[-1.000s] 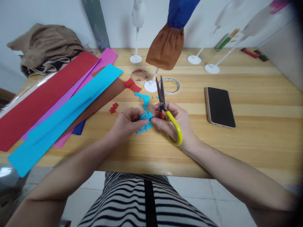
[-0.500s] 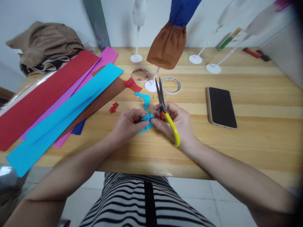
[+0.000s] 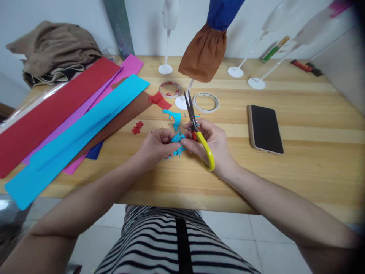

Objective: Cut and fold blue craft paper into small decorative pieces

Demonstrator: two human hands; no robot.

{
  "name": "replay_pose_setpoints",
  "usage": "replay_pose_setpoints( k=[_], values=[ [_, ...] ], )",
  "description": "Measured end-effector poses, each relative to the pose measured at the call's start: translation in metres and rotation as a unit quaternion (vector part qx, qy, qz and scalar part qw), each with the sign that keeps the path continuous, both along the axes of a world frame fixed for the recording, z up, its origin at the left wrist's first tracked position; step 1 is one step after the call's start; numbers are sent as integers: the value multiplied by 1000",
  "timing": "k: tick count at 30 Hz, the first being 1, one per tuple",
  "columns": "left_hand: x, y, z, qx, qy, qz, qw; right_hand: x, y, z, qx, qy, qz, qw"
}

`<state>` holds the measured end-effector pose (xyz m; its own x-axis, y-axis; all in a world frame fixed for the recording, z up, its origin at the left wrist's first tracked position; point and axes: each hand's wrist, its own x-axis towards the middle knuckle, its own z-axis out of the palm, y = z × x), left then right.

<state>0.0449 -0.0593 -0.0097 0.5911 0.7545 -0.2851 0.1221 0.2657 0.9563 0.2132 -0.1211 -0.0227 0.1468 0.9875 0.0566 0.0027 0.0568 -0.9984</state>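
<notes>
My left hand [image 3: 156,146] pinches a small cut piece of bright blue crepe paper [image 3: 175,139] between thumb and fingertips. Opposite it, my right hand [image 3: 217,144] is closed around the scissors [image 3: 205,150], whose yellow handle lies across the palm. The blades point away from me and are slightly apart. The right thumb and fingertip meet at the blue piece too. Blue scraps show just below the fingertips, and a larger blue offcut [image 3: 176,119] lies beyond them. Small red paper flower shapes [image 3: 137,128] rest left of my left hand.
Long crepe paper strips [image 3: 76,125] cover the table's left side, near a brown cloth bundle [image 3: 57,47]. Two tape rolls [image 3: 205,102], a red scrap [image 3: 161,101] and white stands [image 3: 165,69] are farther back. A brown and blue fabric-like cover [image 3: 203,55] hangs over one stand. A phone [image 3: 266,129] lies right.
The blue piece has turned slightly between my fingertips. Both hands and the scissors stay nearly in place, and the camera view has shifted a little.
</notes>
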Motion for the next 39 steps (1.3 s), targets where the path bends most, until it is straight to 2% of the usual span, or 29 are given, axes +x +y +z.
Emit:
replay_pose_setpoints(
  k=[7, 14, 24, 30, 39],
  values=[
    [0, -2, 5, -3, -24, 17, 1000, -3, 5, 3, 17, -9, -20, 1000],
    [-5, 1, -2, -17, -65, 32, 997, -8, 15, 15, 33, 2, -17, 999],
    [0, 1, 2, -91, -55, 75, 991, -4, 22, 18, 37, -56, 12, 998],
    [-2, 1, 2, -109, -59, 73, 990, -2, 24, 26, 50, -69, 29, 996],
    [-3, -2, 7, -130, -67, 55, 988, 0, 23, 23, 38, -31, 49, 998]
  ],
)
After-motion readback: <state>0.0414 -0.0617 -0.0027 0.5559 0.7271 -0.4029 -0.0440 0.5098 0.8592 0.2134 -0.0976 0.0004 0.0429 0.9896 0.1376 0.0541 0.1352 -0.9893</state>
